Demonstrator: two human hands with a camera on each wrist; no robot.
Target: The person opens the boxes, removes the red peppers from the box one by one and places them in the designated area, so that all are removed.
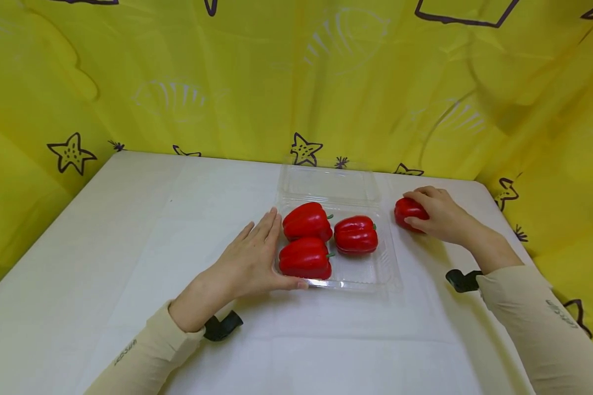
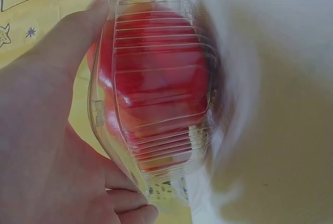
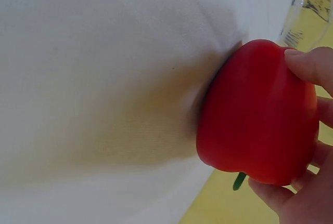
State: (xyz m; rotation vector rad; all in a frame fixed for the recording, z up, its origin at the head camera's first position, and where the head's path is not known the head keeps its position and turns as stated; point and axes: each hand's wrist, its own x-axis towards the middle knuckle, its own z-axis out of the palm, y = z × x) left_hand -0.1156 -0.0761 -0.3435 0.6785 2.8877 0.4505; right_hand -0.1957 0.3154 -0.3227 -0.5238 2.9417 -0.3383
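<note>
On the white table sits a clear plastic clamshell container (image 1: 361,274), its lid (image 1: 328,184) folded back. Inside it are three red bell peppers: one at the back left (image 1: 306,220), one at the front left (image 1: 305,259) and one on the right (image 1: 356,235). My left hand (image 1: 249,263) rests against the container's left side and front corner, fingers straight and thumb along the front rim. Right of the container, my right hand (image 1: 442,216) grips a fourth red bell pepper (image 3: 257,115) from above. That pepper's green stem shows in the right wrist view.
The white-covered table (image 1: 143,236) extends left and in front of the container. A yellow curtain (image 1: 227,82) with sea-creature drawings hangs behind and at both sides. Dark straps (image 1: 222,326) show at both wrists.
</note>
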